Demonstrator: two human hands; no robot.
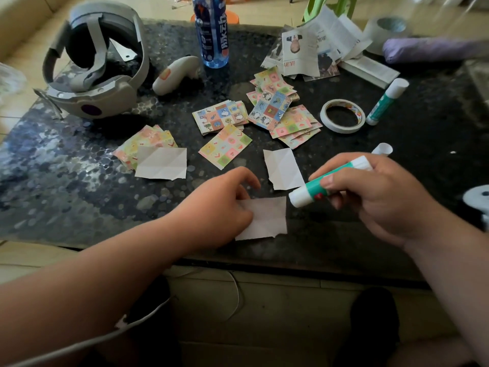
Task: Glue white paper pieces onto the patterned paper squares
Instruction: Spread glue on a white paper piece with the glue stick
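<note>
Right hand [375, 197] grips a green-and-white glue stick [330, 181], fingers wrapped round its barrel. The stick's white end points down-left and hangs just above the upper right corner of a white paper piece [267, 218]. That piece lies flat near the front edge of the dark speckled counter [66, 168]. Left hand [227, 205] rests on its left part with bent fingers. The thumb is hidden, so whether it presses or pinches the sheet cannot be told.

A second white piece [284, 169] lies just behind, between the two hands. A third white piece [161, 162] sits to the left, overlapping a fanned stack of patterned squares [148, 139]. One single patterned square [225, 145] lies apart in the middle. Behind it are a small stack [219, 116] and a looser pile [277, 107].

Further right are a tape roll [342, 116] and a second glue stick [387, 102]. At the back stand a blue bottle [211, 30], a grey headset [95, 62], a controller [176, 74] and newspaper scraps [312, 49].
</note>
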